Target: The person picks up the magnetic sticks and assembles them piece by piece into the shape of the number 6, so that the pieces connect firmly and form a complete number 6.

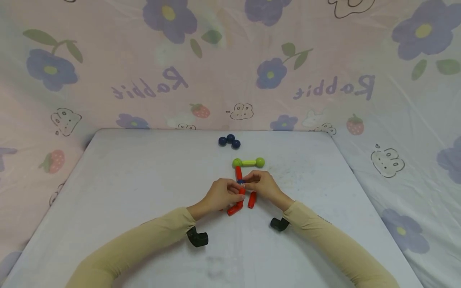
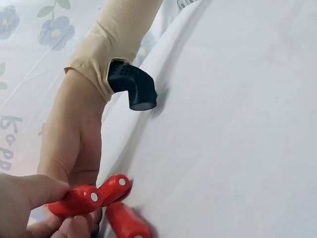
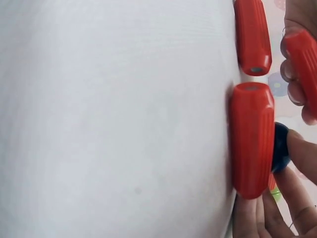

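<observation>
My left hand (image 1: 223,194) grips a short red ribbed rod (image 2: 74,201) between thumb and fingers; a pale round inset shows in its end. My right hand (image 1: 264,186) pinches a dark blue ball (image 3: 281,148) close beside that rod. Whether rod and ball touch is hidden by the fingers. Beyond the hands, another red rod (image 1: 238,173) runs from near the blue ball to a green ball (image 1: 237,163). A light green rod (image 1: 248,163) joins this to a second green ball (image 1: 260,162).
More red rods lie near the hands, one (image 1: 252,200) below the right hand and one (image 1: 235,210) beside the left. Three dark blue balls (image 1: 230,138) sit at the back of the white table (image 1: 151,160). Black wrist mounts (image 1: 198,238) stick out under both sleeves. Printed cloth hangs behind.
</observation>
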Motion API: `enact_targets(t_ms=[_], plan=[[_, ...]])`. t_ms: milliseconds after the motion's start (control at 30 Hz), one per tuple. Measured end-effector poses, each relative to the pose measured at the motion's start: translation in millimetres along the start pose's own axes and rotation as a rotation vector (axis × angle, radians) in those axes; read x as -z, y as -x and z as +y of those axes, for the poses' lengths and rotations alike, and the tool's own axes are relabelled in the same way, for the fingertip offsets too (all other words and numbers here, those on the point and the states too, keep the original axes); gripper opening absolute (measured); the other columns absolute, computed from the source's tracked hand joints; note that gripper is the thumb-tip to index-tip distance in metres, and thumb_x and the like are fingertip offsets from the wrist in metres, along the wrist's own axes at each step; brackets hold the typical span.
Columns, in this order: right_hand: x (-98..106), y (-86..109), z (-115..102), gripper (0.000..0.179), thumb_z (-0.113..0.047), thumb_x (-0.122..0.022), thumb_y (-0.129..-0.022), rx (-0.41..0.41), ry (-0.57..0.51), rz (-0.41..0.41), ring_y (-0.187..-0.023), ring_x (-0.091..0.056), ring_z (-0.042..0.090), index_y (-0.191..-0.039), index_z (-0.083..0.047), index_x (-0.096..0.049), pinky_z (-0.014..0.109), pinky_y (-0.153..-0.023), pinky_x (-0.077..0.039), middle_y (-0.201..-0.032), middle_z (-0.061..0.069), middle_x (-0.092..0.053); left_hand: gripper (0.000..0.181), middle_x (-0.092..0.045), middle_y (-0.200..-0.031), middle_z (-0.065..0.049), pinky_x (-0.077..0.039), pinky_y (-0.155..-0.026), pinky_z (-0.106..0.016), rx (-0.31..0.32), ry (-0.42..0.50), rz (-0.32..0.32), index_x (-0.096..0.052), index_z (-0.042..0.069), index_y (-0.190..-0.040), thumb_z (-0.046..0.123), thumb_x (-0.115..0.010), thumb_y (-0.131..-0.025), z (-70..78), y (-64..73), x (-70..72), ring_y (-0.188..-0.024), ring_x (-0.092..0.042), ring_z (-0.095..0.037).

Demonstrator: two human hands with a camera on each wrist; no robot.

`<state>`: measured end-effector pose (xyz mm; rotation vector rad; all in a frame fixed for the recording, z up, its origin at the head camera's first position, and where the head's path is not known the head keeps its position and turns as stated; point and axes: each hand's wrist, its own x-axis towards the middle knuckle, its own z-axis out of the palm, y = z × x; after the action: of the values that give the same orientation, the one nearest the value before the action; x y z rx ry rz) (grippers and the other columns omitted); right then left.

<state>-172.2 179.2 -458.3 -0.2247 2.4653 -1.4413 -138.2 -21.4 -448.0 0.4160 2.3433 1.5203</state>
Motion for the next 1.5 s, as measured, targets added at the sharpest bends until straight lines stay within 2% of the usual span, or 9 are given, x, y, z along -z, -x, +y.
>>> enact_targets(t_ms=[267, 433, 533, 700, 833, 1100, 1300, 1500], plan=[[0, -1.0, 1, 0.024, -0.012, -0.075, -0.086, 0.014, -0.036, -0.016, -0.085, -0.069, 0.011, -0.109, -0.006, -0.072, 0.025, -0.076, -0.057, -0.108, 0.013, -0.075, 0.025, -0.075, -0.087, -0.008, -0.052, -0.065, -0.018, 0.003, -0.012, -0.007, -0.073, 0.001, -0.101, 0.018, -0.077, -0.083, -0.7, -0.2, -12.2, -0.074, -0.067, -0.006], [1, -2.1, 2, 0.026, -0.017, -0.078, -0.084, 0.006, -0.029, -0.007, -0.086, -0.07, 0.011, -0.108, -0.009, -0.072, 0.025, -0.078, -0.057, -0.106, 0.01, -0.076, 0.024, -0.077, -0.084, -0.014, -0.057, -0.063, -0.022, 0.095, 0.101, -0.076, -0.071, -0.003, -0.1, 0.016, -0.076, -0.085, 0.3, 1.5, -16.4, -0.068, -0.072, -0.012], [1, -1.8, 2, 0.027, -0.019, -0.079, -0.084, 0.006, -0.018, -0.002, -0.087, -0.07, 0.01, -0.108, -0.009, -0.073, 0.024, -0.078, -0.057, -0.105, 0.01, -0.076, 0.025, -0.077, -0.085, -0.017, -0.06, -0.063, -0.026, 0.139, 0.153, -0.09, -0.069, -0.005, -0.102, 0.014, -0.075, -0.087, -0.5, 1.0, -18.0, -0.066, -0.073, -0.014], [1, -1.1, 1, 0.028, -0.019, -0.079, -0.084, 0.025, -0.012, -0.008, -0.087, -0.07, 0.009, -0.108, -0.007, -0.072, 0.023, -0.077, -0.057, -0.105, 0.01, -0.076, 0.025, -0.077, -0.083, -0.015, -0.059, -0.06, -0.025, 0.169, 0.116, -0.11, -0.067, -0.004, -0.104, 0.014, -0.073, -0.089, 0.5, 0.2, -13.1, -0.062, -0.071, -0.012], [1, -1.8, 1, 0.026, -0.018, -0.079, -0.084, 0.007, -0.021, -0.012, -0.088, -0.07, 0.009, -0.107, -0.008, -0.072, 0.023, -0.078, -0.056, -0.104, 0.009, -0.077, 0.023, -0.076, -0.081, -0.015, -0.059, -0.06, -0.026, 0.192, 0.113, -0.125, -0.065, -0.004, -0.103, 0.012, -0.071, -0.089, 1.3, -1.0, -6.9, -0.061, -0.071, -0.012], [2, -0.9, 0, 0.027, -0.018, -0.079, -0.084, 0.001, -0.013, -0.013, -0.089, -0.07, 0.01, -0.108, -0.008, -0.072, 0.023, -0.078, -0.056, -0.107, 0.011, -0.076, 0.016, -0.075, -0.076, -0.013, -0.059, -0.059, -0.024, 0.251, 0.127, -0.105, -0.07, -0.002, -0.09, 0.013, -0.075, -0.087, 2.9, -5.8, -4.3, -0.059, -0.071, -0.013], [2, -1.0, 0, 0.025, -0.018, -0.078, -0.085, -0.001, -0.004, -0.012, -0.088, -0.069, 0.01, -0.108, -0.008, -0.072, 0.023, -0.077, -0.055, -0.107, 0.01, -0.076, 0.018, -0.076, -0.073, -0.014, -0.058, -0.058, -0.022, 0.278, 0.076, -0.12, -0.074, -0.001, -0.082, 0.016, -0.076, -0.087, 6.4, -13.0, -4.4, -0.059, -0.072, -0.014], [2, -1.6, -1, 0.023, -0.017, -0.078, -0.085, -0.021, -0.004, -0.011, -0.09, -0.069, 0.012, -0.106, -0.01, -0.072, 0.024, -0.079, -0.055, -0.107, 0.009, -0.076, 0.018, -0.076, -0.076, -0.017, -0.058, -0.059, -0.023, 0.339, 0.113, -0.143, -0.074, -0.001, -0.082, 0.016, -0.076, -0.087, 6.7, -19.3, -2.3, -0.058, -0.072, -0.014]])
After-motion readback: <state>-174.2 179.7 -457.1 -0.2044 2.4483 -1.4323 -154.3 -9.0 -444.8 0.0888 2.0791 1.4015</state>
